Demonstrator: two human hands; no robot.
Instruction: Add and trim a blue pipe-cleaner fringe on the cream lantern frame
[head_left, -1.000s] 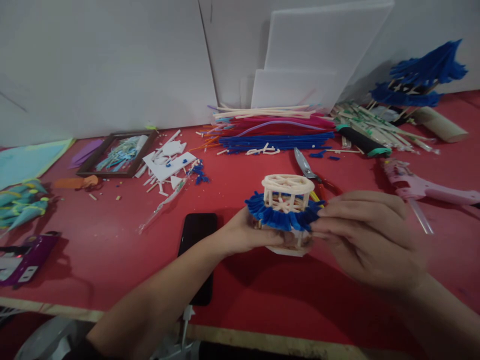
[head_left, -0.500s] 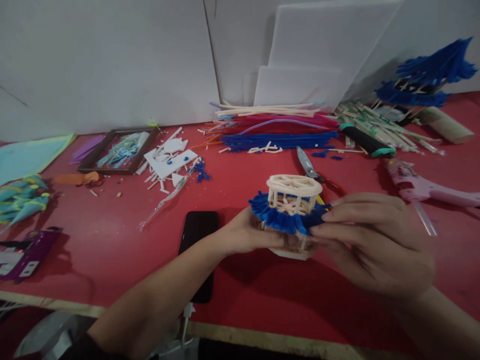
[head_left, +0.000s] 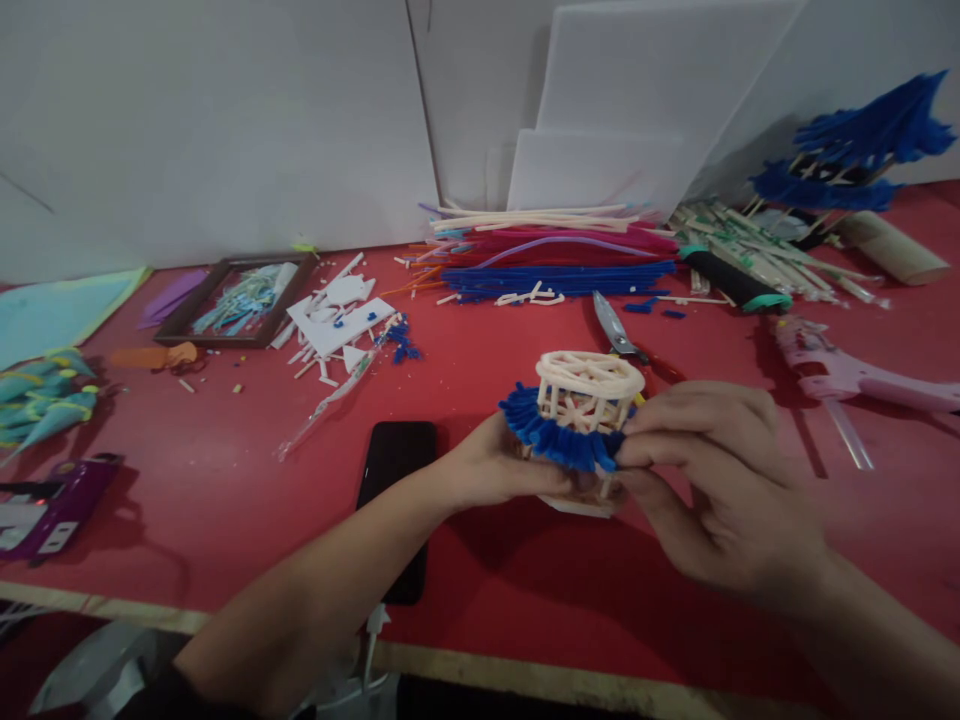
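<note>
A small pavilion-like model (head_left: 590, 372) made of cream pipe cleaners, with a round latticed top and posts, is held just above the red table. Around its middle runs a fringe of blue pipe-cleaner pieces (head_left: 555, 437), like a roof skirt. My left hand (head_left: 499, 470) wraps its lower part from the left, thumb across the front. On the right, my right hand (head_left: 712, 480) pinches the fringe's edge between thumb and fingers. Those fingertips hide what lies under them. Behind the model lie pliers (head_left: 619, 330) with red and yellow handles, partly covered.
A black phone (head_left: 397, 470) lies by my left forearm. Pipe-cleaner bundles (head_left: 562, 280) line the back. A pink glue gun (head_left: 847, 375) rests at right, near a blue-roofed model (head_left: 847, 150). White scraps (head_left: 337, 320), a brown frame (head_left: 172, 325) and a purple device (head_left: 64, 510) are leftward.
My right hand has shifted slightly left along the blue fringe and in toward the model. The model has turned or tilted a little; my left hand keeps its grip.
</note>
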